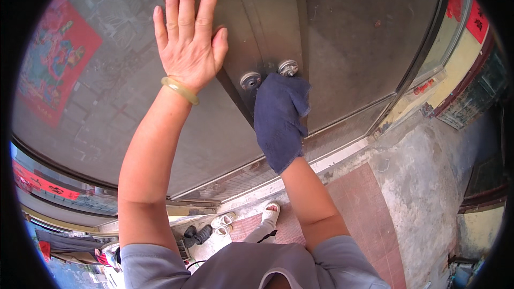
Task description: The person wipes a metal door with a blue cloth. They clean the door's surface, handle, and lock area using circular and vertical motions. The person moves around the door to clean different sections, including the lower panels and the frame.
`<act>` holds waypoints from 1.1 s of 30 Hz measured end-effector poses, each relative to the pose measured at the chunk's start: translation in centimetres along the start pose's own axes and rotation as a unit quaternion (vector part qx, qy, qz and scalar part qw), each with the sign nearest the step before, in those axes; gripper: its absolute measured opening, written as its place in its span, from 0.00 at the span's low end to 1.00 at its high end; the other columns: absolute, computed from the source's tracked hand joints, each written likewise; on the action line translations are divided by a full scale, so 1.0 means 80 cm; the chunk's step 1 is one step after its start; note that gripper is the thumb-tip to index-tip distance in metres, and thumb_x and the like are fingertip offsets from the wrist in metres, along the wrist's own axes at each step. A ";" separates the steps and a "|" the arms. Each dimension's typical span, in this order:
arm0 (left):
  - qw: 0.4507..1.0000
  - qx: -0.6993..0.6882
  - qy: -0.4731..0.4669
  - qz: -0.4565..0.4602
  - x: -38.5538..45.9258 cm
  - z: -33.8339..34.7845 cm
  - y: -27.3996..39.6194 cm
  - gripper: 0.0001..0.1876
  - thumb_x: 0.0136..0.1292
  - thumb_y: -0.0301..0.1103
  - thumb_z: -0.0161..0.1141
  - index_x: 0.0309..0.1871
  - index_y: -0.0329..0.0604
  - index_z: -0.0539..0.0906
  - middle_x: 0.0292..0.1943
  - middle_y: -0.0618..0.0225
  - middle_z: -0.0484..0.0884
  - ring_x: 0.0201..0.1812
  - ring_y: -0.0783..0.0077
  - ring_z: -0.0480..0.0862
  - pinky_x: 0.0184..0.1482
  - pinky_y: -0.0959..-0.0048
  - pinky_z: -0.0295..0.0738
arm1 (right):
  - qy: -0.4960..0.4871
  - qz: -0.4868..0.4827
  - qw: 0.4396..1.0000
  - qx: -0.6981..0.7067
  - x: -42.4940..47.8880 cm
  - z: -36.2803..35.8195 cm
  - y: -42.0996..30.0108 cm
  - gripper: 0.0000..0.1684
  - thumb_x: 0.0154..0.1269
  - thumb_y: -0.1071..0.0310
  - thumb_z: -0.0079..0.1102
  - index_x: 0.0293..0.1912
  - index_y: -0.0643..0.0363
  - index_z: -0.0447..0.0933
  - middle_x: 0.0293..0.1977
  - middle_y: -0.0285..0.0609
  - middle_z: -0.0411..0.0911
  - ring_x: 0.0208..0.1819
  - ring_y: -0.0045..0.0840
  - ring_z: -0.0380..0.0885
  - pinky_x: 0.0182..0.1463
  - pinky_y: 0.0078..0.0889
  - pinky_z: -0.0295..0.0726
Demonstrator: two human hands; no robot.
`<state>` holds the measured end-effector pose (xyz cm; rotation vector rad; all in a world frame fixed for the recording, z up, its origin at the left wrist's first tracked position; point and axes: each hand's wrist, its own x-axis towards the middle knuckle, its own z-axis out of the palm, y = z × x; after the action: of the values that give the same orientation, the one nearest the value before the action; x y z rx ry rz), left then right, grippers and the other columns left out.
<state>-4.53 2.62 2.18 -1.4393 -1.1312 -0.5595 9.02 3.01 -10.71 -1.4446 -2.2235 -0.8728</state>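
My left hand (188, 44) lies flat, palm towards a brown metal double door (353, 48), with its fingers a little apart and nothing in it. A pale bangle (180, 90) circles that wrist. A dark blue cloth (281, 120) wraps over my right hand, hiding its fingers; only my right forearm (311, 200) shows below it. The cloth is pressed up near the meeting edge of the two door leaves. Just above it sit two round metal lock fittings, the left one (250, 81) with a keyhole and the right one (288, 68) partly behind the cloth.
A red printed poster (60, 60) hangs on the left leaf. Below are the door sill (321, 162), red floor tiles (361, 208) and grey concrete (421, 192). White shoes (223, 224) and dark shoes (198, 235) stand near my foot in a white sandal (272, 212).
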 end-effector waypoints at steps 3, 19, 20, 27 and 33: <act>1.000 -0.001 -0.003 0.000 -0.001 0.001 0.000 0.31 0.64 0.43 0.49 0.71 0.49 0.63 0.74 0.57 0.53 0.75 0.56 0.51 0.73 0.58 0.39 | -0.055 0.000 0.998 0.006 -0.005 0.005 -0.009 0.05 0.57 0.72 0.52 0.27 0.52 0.75 0.22 0.32 0.70 0.27 0.21 0.71 0.31 0.28 0.67; 1.000 -0.001 0.005 -0.005 0.004 0.006 0.003 0.31 0.64 0.43 0.49 0.71 0.49 0.63 0.73 0.57 0.54 0.74 0.55 0.52 0.73 0.59 0.39 | 0.084 0.096 0.969 0.213 -0.012 0.077 -0.043 0.08 0.63 0.66 0.49 0.34 0.55 0.77 0.29 0.37 0.72 0.35 0.20 0.72 0.38 0.26 0.71; 1.000 -0.002 0.006 -0.005 0.006 0.005 0.003 0.31 0.64 0.43 0.49 0.71 0.49 0.63 0.73 0.57 0.54 0.74 0.55 0.52 0.73 0.59 0.39 | 0.067 0.027 0.992 0.102 -0.014 0.083 -0.043 0.07 0.62 0.67 0.50 0.34 0.56 0.77 0.29 0.38 0.73 0.35 0.19 0.73 0.38 0.26 0.72; 1.000 -0.003 0.014 -0.005 -0.002 0.006 -0.002 0.32 0.60 0.44 0.52 0.69 0.53 0.66 0.73 0.58 0.57 0.74 0.56 0.54 0.73 0.57 0.39 | -0.085 -0.109 0.989 0.051 0.011 -0.018 0.014 0.05 0.58 0.68 0.55 0.29 0.54 0.78 0.26 0.38 0.73 0.33 0.21 0.74 0.34 0.23 0.70; 1.000 -0.006 0.012 -0.014 0.000 0.009 0.001 0.31 0.61 0.44 0.51 0.69 0.53 0.67 0.72 0.58 0.58 0.73 0.56 0.55 0.73 0.57 0.40 | -0.003 0.070 0.948 0.312 0.011 0.057 -0.016 0.07 0.55 0.66 0.54 0.25 0.53 0.78 0.20 0.39 0.72 0.25 0.29 0.74 0.28 0.33 0.69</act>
<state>-4.65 3.34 1.98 -1.4255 -1.1331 -0.6033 7.69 6.25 -13.98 -1.2586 -2.0893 -0.0876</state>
